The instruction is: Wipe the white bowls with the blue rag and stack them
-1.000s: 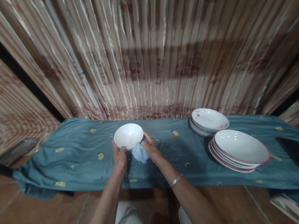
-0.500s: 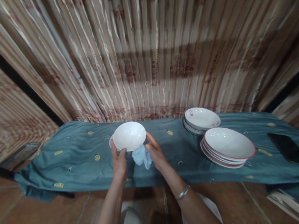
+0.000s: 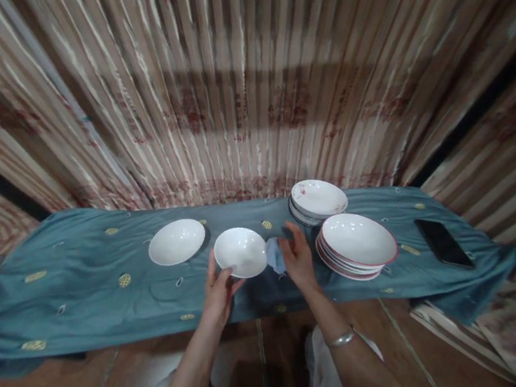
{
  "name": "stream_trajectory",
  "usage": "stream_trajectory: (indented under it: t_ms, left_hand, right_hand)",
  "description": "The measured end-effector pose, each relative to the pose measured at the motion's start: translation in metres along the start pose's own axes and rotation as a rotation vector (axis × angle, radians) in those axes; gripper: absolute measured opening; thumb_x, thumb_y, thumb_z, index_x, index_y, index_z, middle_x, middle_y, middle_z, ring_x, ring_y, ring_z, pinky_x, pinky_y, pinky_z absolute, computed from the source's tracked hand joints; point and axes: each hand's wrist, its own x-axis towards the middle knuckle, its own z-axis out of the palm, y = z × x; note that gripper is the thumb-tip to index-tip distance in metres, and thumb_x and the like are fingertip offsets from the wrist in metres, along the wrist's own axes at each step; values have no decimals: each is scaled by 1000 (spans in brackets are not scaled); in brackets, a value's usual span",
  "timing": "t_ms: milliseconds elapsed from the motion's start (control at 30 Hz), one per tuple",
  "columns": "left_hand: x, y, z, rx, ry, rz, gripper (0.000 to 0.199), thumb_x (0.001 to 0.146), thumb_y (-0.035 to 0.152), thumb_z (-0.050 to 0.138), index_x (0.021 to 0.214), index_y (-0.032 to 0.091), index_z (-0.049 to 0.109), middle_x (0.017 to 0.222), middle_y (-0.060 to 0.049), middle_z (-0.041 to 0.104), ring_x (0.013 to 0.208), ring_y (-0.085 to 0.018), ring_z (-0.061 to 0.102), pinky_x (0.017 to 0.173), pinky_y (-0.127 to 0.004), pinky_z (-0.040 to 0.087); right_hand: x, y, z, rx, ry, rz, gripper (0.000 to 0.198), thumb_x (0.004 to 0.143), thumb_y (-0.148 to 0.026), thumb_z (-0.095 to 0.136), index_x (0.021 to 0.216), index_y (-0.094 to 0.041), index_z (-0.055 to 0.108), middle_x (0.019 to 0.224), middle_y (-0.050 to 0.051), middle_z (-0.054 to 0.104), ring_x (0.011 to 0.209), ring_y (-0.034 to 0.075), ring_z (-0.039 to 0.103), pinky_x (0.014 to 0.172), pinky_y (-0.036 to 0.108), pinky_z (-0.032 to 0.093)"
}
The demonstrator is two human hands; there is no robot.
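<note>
Your left hand (image 3: 221, 291) grips white bowl (image 3: 241, 252) by near-left rim; right hand (image 3: 298, 257) holds blue cloth (image 3: 275, 257) at bowl's right edge. Bowl between other bowl (image 3: 177, 242) and red-rimmed stack (image 3: 359, 241). Looks like wiping; next stroke needs steady left grip

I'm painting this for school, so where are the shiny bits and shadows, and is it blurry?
Head view: small glare spots on the held white bowl and top red-rimmed bowl; head view: a broad shadow across the patterned curtain; head view: slightly soft overall, with curtain folds splaying outward.
</note>
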Motion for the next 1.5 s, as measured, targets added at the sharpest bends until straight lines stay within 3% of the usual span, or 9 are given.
stream_trajectory:
  t_ms: [133,267,400,533,667,800,1033,1267,1500]
  left_hand:
    - [1,-9,-4,81,4,-2,92,67,19,71,150,31,34,124,-7,65,96,-20,66,74,-30,59]
    - [4,-12,-4,161,-41,16,90,65,25,77,147,28,41,121,-8,68,100,-23,66,74,-28,58]
    - [9,-10,-7,182,-88,15,87,64,30,81,144,27,46,124,-9,67,102,-24,66,77,-31,59]
    - [14,-9,-10,147,-82,-10,85,68,32,80,146,28,43,123,-9,67,106,-25,65,76,-35,60]
    - [19,-9,-9,111,-51,-22,76,71,34,78,141,28,49,132,-9,62,115,-27,61,76,-35,61]
    - [21,-7,-7,131,-60,-24,72,72,35,79,139,27,53,136,-9,60,115,-28,62,76,-34,61]
    - [25,-10,-9,163,-68,-15,71,70,37,79,136,27,56,134,-9,62,113,-27,63,74,-30,60]
    - [18,-7,-9,273,-160,28,78,67,44,80,139,29,53,134,-6,62,115,-28,62,77,-33,60]
    - [16,-8,-9,267,-164,29,86,66,46,80,143,27,47,133,-9,62,115,-29,61,81,-36,59]
  right_hand:
    - [1,-2,-1,-185,-34,-205,36,88,-35,51,118,-17,59,138,16,51,122,24,54,98,41,48]
    - [1,1,9,-387,-253,-354,28,89,-20,47,112,-17,62,130,14,59,123,23,54,107,41,42]
    - [-2,1,14,-638,-545,-404,28,90,-16,46,114,-16,62,130,15,60,126,24,52,108,41,41]
    - [-6,-7,9,-815,-660,-421,32,94,-17,41,120,-14,61,131,16,60,129,27,47,106,47,41]
    - [-4,-9,2,-726,-772,-368,34,86,-8,46,113,-15,67,123,13,67,118,22,57,107,41,40]
    - [-2,-6,8,-354,-877,-173,32,82,-12,52,105,-21,71,105,4,74,98,19,66,91,33,49]
    - [-4,-8,58,81,-635,-6,30,76,-25,59,104,-19,68,95,0,72,87,18,65,80,28,51]
    - [18,-16,69,-362,-353,-142,27,84,-22,55,110,-20,63,111,6,69,102,20,64,96,33,47]
    - [27,-6,43,-828,-440,-274,32,88,-8,46,116,-13,63,115,16,68,111,25,60,100,37,44]
